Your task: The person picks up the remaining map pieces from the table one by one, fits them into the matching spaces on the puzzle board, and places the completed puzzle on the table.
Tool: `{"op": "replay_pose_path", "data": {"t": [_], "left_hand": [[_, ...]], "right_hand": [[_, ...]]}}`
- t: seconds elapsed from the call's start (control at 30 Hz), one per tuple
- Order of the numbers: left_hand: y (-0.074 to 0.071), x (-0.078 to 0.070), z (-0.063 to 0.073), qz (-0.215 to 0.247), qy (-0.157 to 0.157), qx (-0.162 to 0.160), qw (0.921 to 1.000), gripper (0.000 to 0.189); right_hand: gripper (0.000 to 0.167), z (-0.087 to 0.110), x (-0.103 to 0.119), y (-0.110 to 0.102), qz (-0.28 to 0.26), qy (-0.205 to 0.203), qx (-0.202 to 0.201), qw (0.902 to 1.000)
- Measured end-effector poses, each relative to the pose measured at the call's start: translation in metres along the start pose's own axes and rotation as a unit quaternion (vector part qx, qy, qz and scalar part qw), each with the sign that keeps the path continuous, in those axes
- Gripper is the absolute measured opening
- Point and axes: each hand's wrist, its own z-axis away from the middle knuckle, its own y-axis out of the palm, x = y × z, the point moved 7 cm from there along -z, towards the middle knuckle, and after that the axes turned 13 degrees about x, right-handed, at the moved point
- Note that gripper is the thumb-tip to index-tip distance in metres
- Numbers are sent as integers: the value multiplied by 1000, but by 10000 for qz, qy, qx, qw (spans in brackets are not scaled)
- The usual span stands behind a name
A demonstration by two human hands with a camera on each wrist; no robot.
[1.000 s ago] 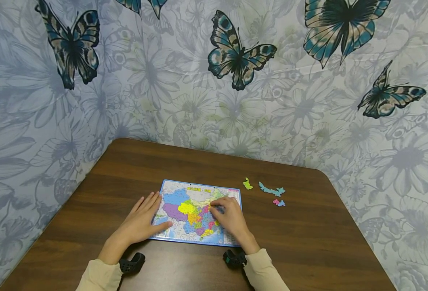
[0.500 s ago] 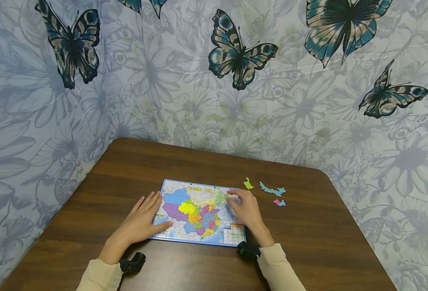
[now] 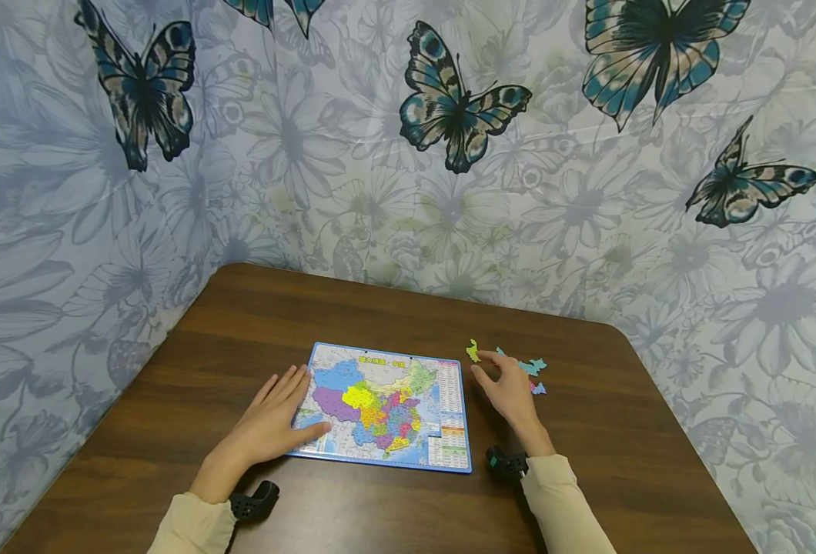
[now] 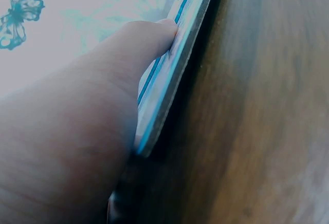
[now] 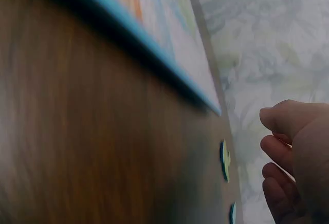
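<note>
We count one China map puzzle [image 3: 383, 406], touched by the spread left grip [image 3: 271, 419]; the right grip [image 3: 512, 394], thumb and fingers parted, nears one yellow-green piece [image 3: 473, 351].

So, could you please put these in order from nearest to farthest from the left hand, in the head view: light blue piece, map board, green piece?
1. Map board: the thumb of the left hand rests on it.
2. Green piece: just past the far right corner.
3. Light blue piece: farther right, partly hidden by the right hand.
</note>
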Motion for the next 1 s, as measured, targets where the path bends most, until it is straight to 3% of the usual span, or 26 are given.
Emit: {"op": "replay_pose_path", "data": {"t": [0.3, 0.73, 1.0], "left_hand": [[0, -1, 1, -11, 29, -27, 10000, 104], [1, 0, 1, -14, 12, 3, 10000, 105], [-1, -1, 1, -10, -13, -6, 10000, 104]], "right_hand": [[36, 4, -37, -20, 71, 599, -148, 9981], [40, 12, -71, -36, 421, 808, -528, 9944], [45, 18, -86, -46, 324, 1045, -664, 9918]]}}
